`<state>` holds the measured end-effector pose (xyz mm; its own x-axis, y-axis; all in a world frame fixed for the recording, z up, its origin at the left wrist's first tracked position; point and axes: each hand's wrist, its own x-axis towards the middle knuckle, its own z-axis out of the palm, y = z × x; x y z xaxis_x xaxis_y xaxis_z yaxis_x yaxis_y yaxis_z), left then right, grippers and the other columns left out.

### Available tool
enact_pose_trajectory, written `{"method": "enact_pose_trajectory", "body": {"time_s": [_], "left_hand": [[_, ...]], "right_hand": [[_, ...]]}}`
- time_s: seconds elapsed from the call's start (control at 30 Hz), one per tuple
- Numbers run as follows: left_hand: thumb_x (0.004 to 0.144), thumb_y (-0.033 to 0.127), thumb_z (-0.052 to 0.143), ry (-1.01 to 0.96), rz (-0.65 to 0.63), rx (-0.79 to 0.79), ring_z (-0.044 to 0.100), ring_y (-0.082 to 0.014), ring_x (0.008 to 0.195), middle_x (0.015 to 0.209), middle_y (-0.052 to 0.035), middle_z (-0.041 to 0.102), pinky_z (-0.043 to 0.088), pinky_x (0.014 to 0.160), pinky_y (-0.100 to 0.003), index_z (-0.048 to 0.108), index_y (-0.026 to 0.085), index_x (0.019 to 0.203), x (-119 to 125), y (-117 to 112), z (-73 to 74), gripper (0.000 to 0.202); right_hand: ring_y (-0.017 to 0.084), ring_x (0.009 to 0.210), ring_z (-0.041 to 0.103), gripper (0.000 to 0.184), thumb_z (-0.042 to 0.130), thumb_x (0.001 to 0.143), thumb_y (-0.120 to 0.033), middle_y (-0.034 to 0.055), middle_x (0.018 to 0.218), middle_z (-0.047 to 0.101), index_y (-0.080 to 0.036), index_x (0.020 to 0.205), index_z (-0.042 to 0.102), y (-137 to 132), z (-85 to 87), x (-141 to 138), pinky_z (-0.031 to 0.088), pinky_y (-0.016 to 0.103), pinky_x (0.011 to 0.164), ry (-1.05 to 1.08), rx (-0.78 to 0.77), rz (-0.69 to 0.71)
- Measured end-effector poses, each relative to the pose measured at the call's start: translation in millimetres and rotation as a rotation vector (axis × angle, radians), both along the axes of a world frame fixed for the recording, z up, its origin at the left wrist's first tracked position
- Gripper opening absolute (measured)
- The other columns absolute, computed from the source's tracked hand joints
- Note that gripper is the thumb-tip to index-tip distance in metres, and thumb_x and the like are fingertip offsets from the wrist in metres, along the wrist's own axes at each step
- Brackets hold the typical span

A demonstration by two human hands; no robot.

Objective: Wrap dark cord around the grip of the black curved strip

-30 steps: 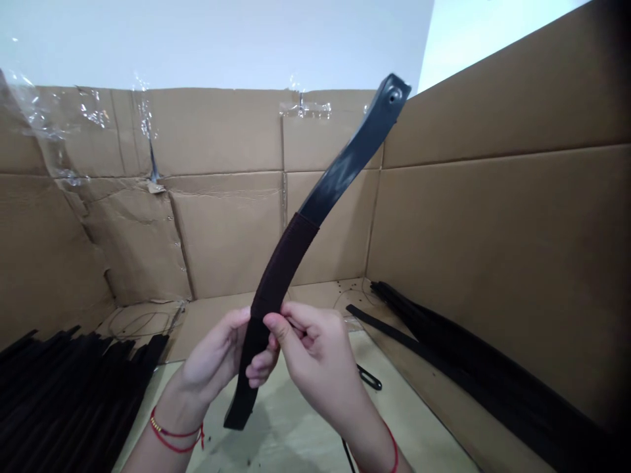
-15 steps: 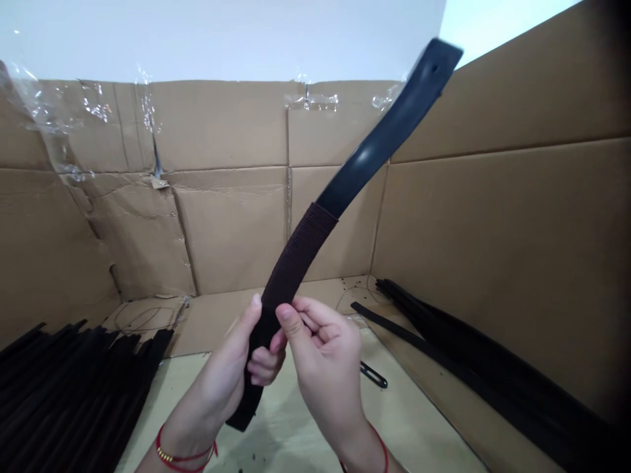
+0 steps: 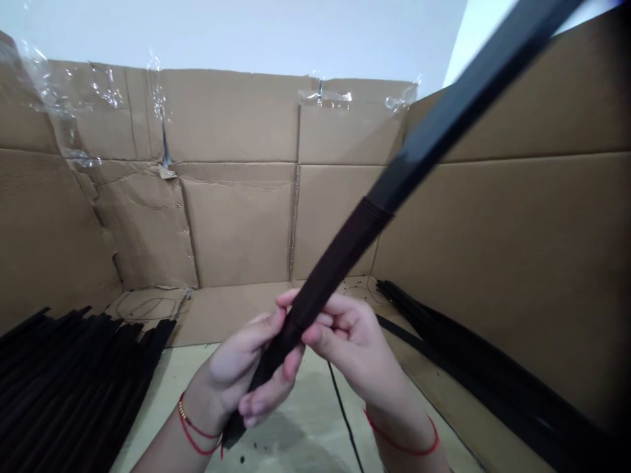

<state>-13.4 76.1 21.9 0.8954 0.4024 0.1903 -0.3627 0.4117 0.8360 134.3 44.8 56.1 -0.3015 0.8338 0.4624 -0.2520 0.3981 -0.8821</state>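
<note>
A long black flat strip (image 3: 426,151) crosses the view from the lower left to the top right corner, and its upper end runs out of the frame. A dark brown thread-wrapped section (image 3: 340,263) covers its middle. My left hand (image 3: 241,374) is shut around the strip's lower part, just below the wrapping. Right beside it, my right hand (image 3: 352,348) grips the strip too, its fingers touching my left hand. The strip's edge faces me, and its lower tip shows below my left hand.
Stacked black strips (image 3: 73,387) lie at the lower left, with a long bundle (image 3: 473,355) along the right wall. Taped cardboard walls (image 3: 236,223) surround a pale wooden surface (image 3: 290,420), where a thin black cord (image 3: 345,414) lies.
The strip has tipped further right and toward me, turning edge-on, and its upper end has left the frame. My hands have rotated with it, and the view has shifted slightly.
</note>
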Motion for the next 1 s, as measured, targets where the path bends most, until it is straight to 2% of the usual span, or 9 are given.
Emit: {"method": "enact_pose_trajectory", "body": {"time_s": [0.07, 0.2, 0.27, 0.37, 0.5, 0.67, 0.77, 0.9, 1.0], "left_hand": [[0.091, 0.065, 0.037, 0.056, 0.086, 0.107, 0.035, -0.0078, 0.025, 0.039, 0.001, 0.048, 0.033, 0.028, -0.018, 0.059, 0.013, 0.075, 7.2, 2.2, -5.0, 0.059], [0.085, 0.074, 0.039, 0.194, 0.747, 0.339, 0.049, -0.0092, 0.041, 0.047, -0.0015, 0.054, 0.038, 0.04, -0.017, 0.058, 0.012, 0.08, 20.4, -1.9, -6.6, 0.066], [0.083, 0.077, 0.035, 0.236, 0.861, 0.402, 0.047, -0.0088, 0.04, 0.046, -0.0008, 0.051, 0.036, 0.041, -0.017, 0.059, 0.011, 0.077, 18.6, -5.6, -2.9, 0.07], [0.083, 0.073, 0.042, 0.296, 0.785, 0.499, 0.044, -0.0079, 0.037, 0.045, -0.0005, 0.051, 0.033, 0.039, -0.017, 0.058, 0.012, 0.075, 6.2, -7.5, 5.5, 0.064], [0.088, 0.064, 0.046, 0.276, 0.558, 0.411, 0.038, -0.006, 0.03, 0.039, 0.0011, 0.049, 0.027, 0.033, -0.014, 0.057, 0.012, 0.073, -7.1, 0.8, 8.4, 0.055], [0.081, 0.08, 0.033, 0.181, 0.34, 0.348, 0.027, -0.0083, 0.022, 0.032, 0.0051, 0.037, 0.027, 0.026, -0.02, 0.054, 0.016, 0.07, -0.2, 12.7, -5.1, 0.068], [0.085, 0.073, 0.04, 0.21, 0.456, 0.394, 0.041, -0.0096, 0.033, 0.044, 0.0015, 0.05, 0.037, 0.036, -0.02, 0.056, 0.014, 0.081, 4.7, 10.2, -4.4, 0.061], [0.09, 0.053, 0.053, 0.35, 0.904, 0.634, 0.041, -0.0076, 0.053, 0.062, 0.0026, 0.049, 0.032, 0.049, -0.017, 0.058, 0.014, 0.088, 3.0, -0.7, 10.0, 0.04], [0.087, 0.052, 0.058, 0.362, 0.872, 0.632, 0.03, -0.0066, 0.053, 0.062, 0.005, 0.039, 0.024, 0.046, -0.017, 0.056, 0.015, 0.084, -2.9, -4.3, 18.0, 0.038]], "right_hand": [[0.014, 0.05, 0.059, 0.025, 0.078, 0.074, -0.037, 0.002, 0.063, 0.065, -0.018, 0.089, 0.072, -7.8, 2.0, -0.6, 0.048, 0.025, 0.049, -0.008, 0.025, -0.176], [0.012, 0.042, 0.053, 0.016, 0.071, 0.079, -0.033, 0.0012, 0.061, 0.063, -0.018, 0.082, 0.068, -9.6, 2.7, -9.6, 0.044, 0.024, 0.04, 0.049, 0.028, -0.449], [0.013, 0.048, 0.055, 0.016, 0.07, 0.079, -0.033, 0.0017, 0.063, 0.063, -0.018, 0.08, 0.066, -2.8, 1.7, -11.1, 0.046, 0.024, 0.045, 0.049, 0.021, -0.474], [0.01, 0.048, 0.048, 0.022, 0.07, 0.08, -0.036, 0.0, 0.059, 0.056, -0.015, 0.074, 0.064, 10.0, -0.9, -5.2, 0.038, 0.022, 0.045, 0.012, 0.019, -0.438], [0.004, 0.044, 0.018, 0.03, 0.068, 0.083, -0.042, -0.0087, 0.049, 0.027, -0.012, 0.083, 0.068, 20.6, -5.2, 8.8, 0.012, 0.02, 0.042, 0.012, -0.015, -0.092], [0.004, 0.041, 0.014, 0.038, 0.07, 0.082, -0.044, -0.0107, 0.047, 0.025, -0.012, 0.103, 0.069, 20.7, -8.3, 12.7, 0.009, 0.02, 0.04, 0.102, -0.036, 0.108], [0.005, 0.041, 0.029, 0.036, 0.073, 0.077, -0.045, -0.0072, 0.048, 0.038, -0.012, 0.092, 0.069, 20.2, -8.3, 5.3, 0.019, 0.019, 0.039, 0.084, -0.046, -0.108], [0.009, 0.052, 0.041, 0.029, 0.074, 0.075, -0.041, -0.0006, 0.059, 0.051, -0.012, 0.081, 0.068, 25.1, -9.5, -7.7, 0.032, 0.02, 0.045, 0.039, -0.009, -0.397], [0.007, 0.047, 0.029, 0.032, 0.072, 0.077, -0.045, -0.0044, 0.052, 0.04, -0.013, 0.077, 0.066, 28.0, -10.4, -10.3, 0.024, 0.021, 0.042, 0.023, -0.019, -0.356]]}}
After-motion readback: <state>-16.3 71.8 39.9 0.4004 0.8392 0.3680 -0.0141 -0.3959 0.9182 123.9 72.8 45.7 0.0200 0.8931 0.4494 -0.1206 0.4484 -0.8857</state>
